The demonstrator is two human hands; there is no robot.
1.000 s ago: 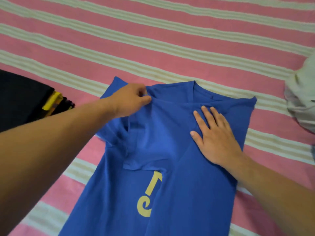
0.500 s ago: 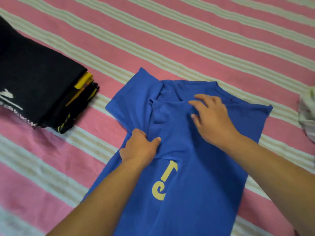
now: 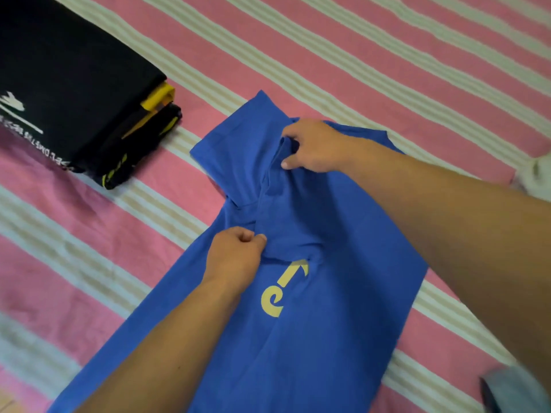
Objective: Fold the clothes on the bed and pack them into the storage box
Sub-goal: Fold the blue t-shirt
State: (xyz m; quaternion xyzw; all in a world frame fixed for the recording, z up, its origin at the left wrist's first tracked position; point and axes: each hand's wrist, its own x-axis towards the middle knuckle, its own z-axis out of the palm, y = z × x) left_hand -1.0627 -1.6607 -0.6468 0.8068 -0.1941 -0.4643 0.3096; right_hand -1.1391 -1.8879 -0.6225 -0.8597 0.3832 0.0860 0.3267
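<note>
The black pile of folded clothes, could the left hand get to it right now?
Probably yes. The black pile sits on the bed off to that side with only bare striped sheet between, but the left hand is pinching the blue shirt and would have to let go first.

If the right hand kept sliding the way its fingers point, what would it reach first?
Probably the blue shirt's spread left sleeve, which the right hand points across; further along that line sits the stack of folded dark clothes.
</note>
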